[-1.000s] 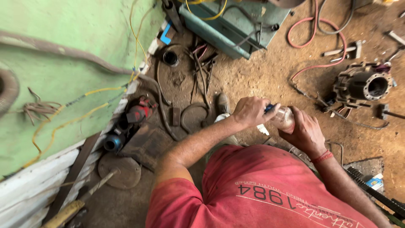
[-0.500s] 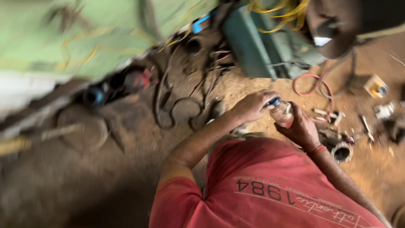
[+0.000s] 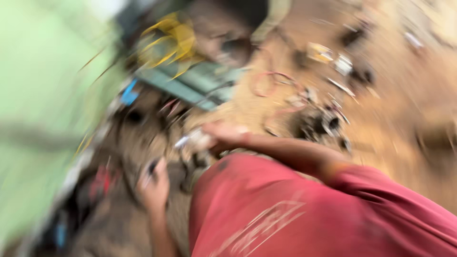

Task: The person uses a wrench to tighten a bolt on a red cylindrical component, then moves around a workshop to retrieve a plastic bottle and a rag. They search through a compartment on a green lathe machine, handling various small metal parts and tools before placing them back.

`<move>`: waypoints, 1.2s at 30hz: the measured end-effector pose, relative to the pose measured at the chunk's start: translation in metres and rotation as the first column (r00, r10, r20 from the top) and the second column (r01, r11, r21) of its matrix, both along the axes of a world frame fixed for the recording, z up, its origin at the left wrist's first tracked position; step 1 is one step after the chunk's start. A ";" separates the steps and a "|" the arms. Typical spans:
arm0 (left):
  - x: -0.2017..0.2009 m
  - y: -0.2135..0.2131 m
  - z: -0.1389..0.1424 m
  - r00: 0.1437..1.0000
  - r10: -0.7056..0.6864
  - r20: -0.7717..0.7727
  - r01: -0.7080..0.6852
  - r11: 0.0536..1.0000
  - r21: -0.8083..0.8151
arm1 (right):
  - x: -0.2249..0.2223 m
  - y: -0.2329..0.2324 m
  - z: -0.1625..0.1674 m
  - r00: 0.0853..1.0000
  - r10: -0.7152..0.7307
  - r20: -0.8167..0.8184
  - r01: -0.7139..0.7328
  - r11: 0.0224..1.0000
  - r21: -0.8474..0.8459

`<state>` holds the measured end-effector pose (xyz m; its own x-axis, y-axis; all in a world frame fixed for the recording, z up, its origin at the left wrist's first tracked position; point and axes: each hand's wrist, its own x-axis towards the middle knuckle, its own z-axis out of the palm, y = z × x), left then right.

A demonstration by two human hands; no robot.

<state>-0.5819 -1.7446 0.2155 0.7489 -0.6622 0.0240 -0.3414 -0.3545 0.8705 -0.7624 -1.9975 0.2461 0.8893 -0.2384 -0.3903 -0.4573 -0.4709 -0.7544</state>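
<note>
Underfoot, blurred sandy floor [image 3: 404, 95]; green wall [image 3: 33, 95] stands leftward.

The head view is heavily blurred. The right hand [image 3: 223, 135] reaches left across the red shirt [image 3: 304, 214] and holds a pale part [image 3: 197, 139] at its fingertips; what the part is cannot be told. The left hand [image 3: 154, 188] is nearer and further left, well apart from the right, closed round a small dark tool [image 3: 151, 169]. Far left stands a green wall [image 3: 33, 95]. Beyond the hands lie a teal machine [image 3: 190, 83] with yellow wires [image 3: 171, 40] on it, a red cable [image 3: 269, 81] and scattered metal parts [image 3: 323, 123] on the dirt floor [image 3: 404, 95]
</note>
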 end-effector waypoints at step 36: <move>-0.207 -0.014 -0.393 0.081 0.586 -0.807 -0.635 0.654 0.411 | 0.328 -0.038 -0.605 0.925 0.207 -0.320 -0.334 0.842 -0.422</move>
<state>-0.7886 -1.7586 -0.1779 0.4994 0.0169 -0.8662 0.8664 -0.0149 0.4992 -0.4346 -2.0356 -0.3587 0.8307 -0.2114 -0.5150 -0.4030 -0.8665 -0.2945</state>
